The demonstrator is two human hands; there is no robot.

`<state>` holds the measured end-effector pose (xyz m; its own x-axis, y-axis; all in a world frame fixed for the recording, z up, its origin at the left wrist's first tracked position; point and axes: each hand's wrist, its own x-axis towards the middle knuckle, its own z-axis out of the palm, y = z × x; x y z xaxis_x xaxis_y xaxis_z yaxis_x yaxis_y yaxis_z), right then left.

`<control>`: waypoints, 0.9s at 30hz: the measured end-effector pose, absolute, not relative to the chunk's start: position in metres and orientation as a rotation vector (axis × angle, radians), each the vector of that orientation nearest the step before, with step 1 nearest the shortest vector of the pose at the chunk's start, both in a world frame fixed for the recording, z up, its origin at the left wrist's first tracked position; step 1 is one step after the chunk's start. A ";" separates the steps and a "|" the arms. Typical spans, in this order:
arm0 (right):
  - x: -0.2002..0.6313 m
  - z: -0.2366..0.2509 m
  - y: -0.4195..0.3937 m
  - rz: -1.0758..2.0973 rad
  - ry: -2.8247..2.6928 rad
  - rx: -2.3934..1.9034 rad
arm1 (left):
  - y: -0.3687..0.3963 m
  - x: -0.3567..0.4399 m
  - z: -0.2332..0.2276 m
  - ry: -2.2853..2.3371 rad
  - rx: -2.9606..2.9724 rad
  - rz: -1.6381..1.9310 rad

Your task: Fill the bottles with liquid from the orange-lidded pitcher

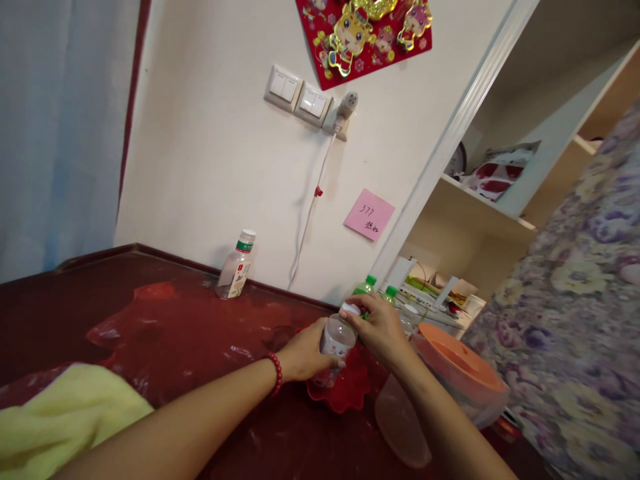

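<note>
On the table (150, 320), a bottle (336, 341) stood on a dish (350, 390) near centre, gripped between the left hand (305, 357) at nine o'clock and the right hand (377, 327) on top. Another bottle (237, 267) stood at ten o'clock against the wall (210, 167). A lidded container (457, 373) sat at three o'clock; a cloth (60, 413) lay at eight o'clock.

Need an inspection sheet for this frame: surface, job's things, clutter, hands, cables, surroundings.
Surface: dark red table, glossy, smeared.
Job's things: small clear bottle, upright over a red dish.
Clutter: yellow cloth; second bottle by the wall; green-capped bottles; clear container with orange lid.
Hands: left hand grips the bottle's body; right hand on its cap.
Cables: white cord hanging from wall plug.
Surroundings: switches, pink note, red decoration, shelves, curtain.
</note>
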<state>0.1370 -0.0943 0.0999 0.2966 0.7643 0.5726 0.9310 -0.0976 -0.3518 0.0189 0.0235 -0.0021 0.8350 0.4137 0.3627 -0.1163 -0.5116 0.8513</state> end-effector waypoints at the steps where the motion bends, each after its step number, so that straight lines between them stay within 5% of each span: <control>1: 0.138 0.099 -0.093 -0.300 -1.500 -1.869 | 0.023 0.018 -0.001 0.223 2.013 0.656; 16: 0.145 0.098 -0.102 0.145 -1.516 -1.693 | 0.021 0.014 0.006 0.245 2.057 0.618; 27: 0.145 0.113 -0.105 0.084 -1.592 -1.824 | 0.023 0.017 0.002 0.215 2.050 0.647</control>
